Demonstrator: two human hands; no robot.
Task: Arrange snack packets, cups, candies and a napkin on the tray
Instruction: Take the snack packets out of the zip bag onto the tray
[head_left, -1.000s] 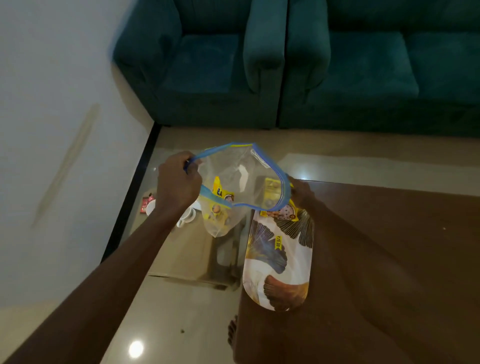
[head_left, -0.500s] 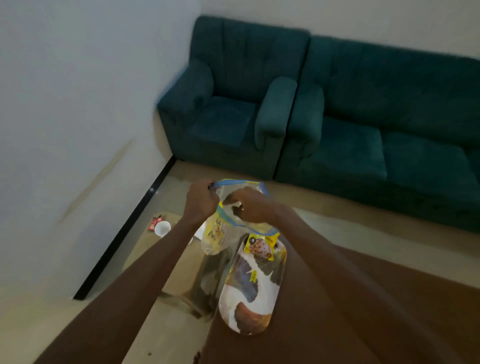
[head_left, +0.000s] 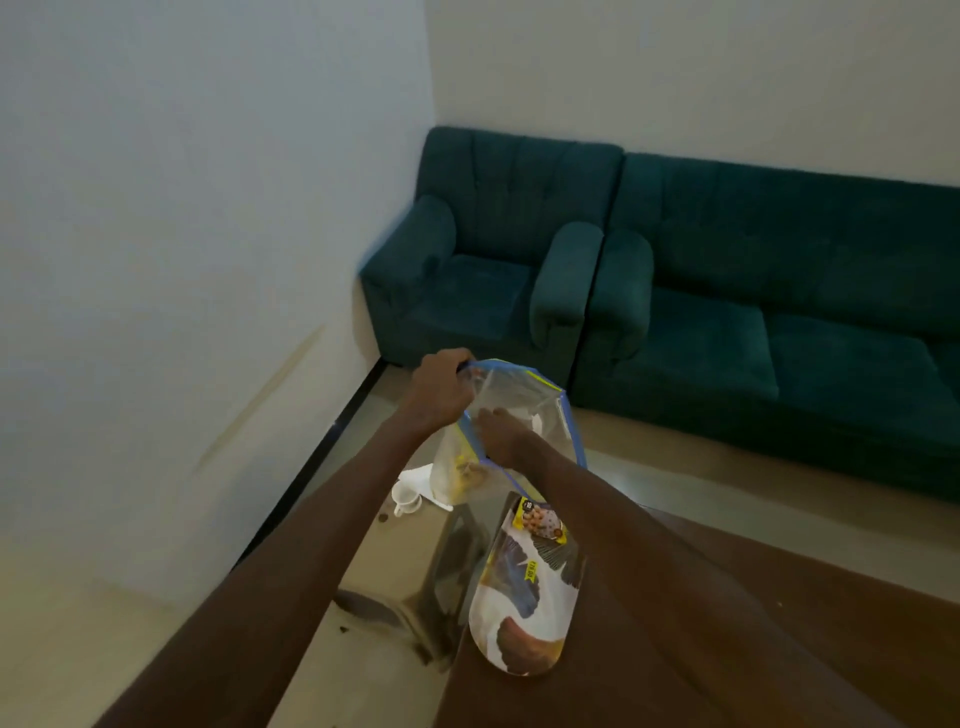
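Right hand (head_left: 501, 434) now inside zip bag (head_left: 519, 415), left hand (head_left: 439, 389) gripping rim

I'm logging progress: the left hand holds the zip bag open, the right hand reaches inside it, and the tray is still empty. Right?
Not quite. In the head view the tray already carries one yellow snack packet at its far end. The rest stands: the left hand grips the zip bag rim, and the right hand reaches inside.

Teal sofa (head_left: 727, 291), clear bag (head_left: 524, 410) edged blue and yellow, leaf-patterned white tray (head_left: 524, 613), yellow snack packet (head_left: 540, 522), white cup (head_left: 406, 500).
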